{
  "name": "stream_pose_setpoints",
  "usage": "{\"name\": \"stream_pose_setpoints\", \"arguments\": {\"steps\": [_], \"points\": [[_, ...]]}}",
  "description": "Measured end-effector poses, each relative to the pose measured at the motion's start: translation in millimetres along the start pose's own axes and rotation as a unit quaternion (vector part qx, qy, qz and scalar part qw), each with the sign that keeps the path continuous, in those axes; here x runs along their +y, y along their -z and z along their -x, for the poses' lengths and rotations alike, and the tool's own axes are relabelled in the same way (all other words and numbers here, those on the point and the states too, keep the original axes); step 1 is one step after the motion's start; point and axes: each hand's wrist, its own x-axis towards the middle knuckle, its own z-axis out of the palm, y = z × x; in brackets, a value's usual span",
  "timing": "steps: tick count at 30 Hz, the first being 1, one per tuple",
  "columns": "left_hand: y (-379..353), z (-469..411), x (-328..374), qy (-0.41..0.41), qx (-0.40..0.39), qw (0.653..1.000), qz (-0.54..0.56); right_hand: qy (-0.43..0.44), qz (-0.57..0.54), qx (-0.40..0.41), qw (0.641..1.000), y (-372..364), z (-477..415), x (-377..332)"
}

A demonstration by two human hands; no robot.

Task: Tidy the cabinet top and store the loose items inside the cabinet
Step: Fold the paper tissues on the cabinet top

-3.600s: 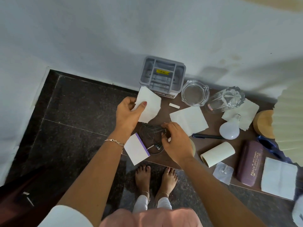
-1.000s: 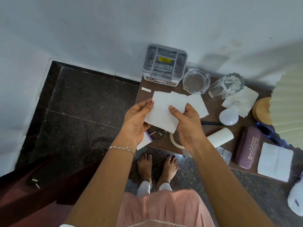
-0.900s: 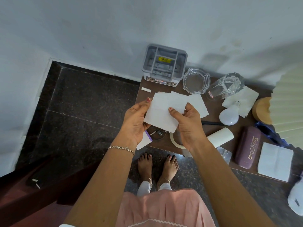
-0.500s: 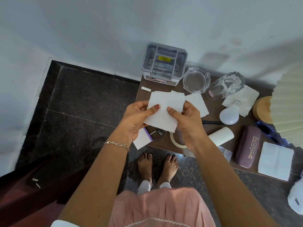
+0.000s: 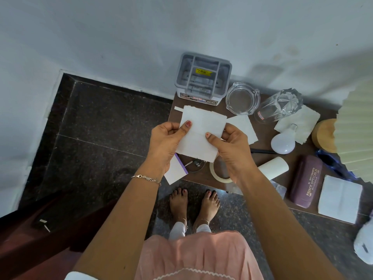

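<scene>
Both hands hold a white paper napkin (image 5: 201, 136) above the left end of the brown cabinet top (image 5: 252, 172). My left hand (image 5: 167, 144) pinches its left edge with thumb on top. My right hand (image 5: 232, 152) pinches its right edge the same way. Another white napkin (image 5: 245, 128) lies on the top behind it. Under my hands lie a white card with a purple edge (image 5: 175, 170), a tape ring (image 5: 219, 173) and tangled earphones (image 5: 194, 163), partly hidden.
A grey organiser box (image 5: 202, 77) stands at the back by the wall, beside a glass ashtray (image 5: 242, 98) and a tipped glass (image 5: 280, 105). Rightwards lie a bulb (image 5: 282, 142), paper roll (image 5: 273, 167), purple spectacle case (image 5: 305, 180), folded napkins (image 5: 340, 199) and a pleated lamp shade (image 5: 355, 126).
My right hand left the earphones and joined the left on the napkin. The napkin now sits squarer between both hands, and my left thumb has slid up onto its face.
</scene>
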Motion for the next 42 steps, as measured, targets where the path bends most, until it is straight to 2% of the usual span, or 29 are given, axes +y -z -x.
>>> {"name": "stream_pose_setpoints", "arguments": {"steps": [8,16,20,27,30,34,39,42], "points": [[7,0,6,0.020,-0.039,0.999,0.031,-0.008,0.009,0.020,1.000,0,1,-4],[10,1,7,0.043,-0.062,0.992,0.097,0.008,0.026,-0.016,0.999,5,3,-11],[9,2,8,0.037,-0.070,0.992,0.094,-0.024,-0.052,-0.032,0.998,4,4,-14],[11,6,12,0.007,-0.120,0.990,0.071,-0.094,-0.055,0.023,0.994,5,2,-16],[14,6,13,0.002,-0.147,0.988,0.051,-0.139,-0.030,-0.012,0.990,5,4,-17],[16,6,13,-0.002,-0.166,0.986,0.028,-0.154,-0.012,-0.058,0.986,6,8,-20],[13,4,9,0.000,-0.141,0.988,0.067,-0.129,0.003,-0.049,0.990,5,11,-19],[5,6,4,0.046,-0.042,0.988,0.140,-0.110,-0.006,-0.034,0.993,5,11,-17]]}}
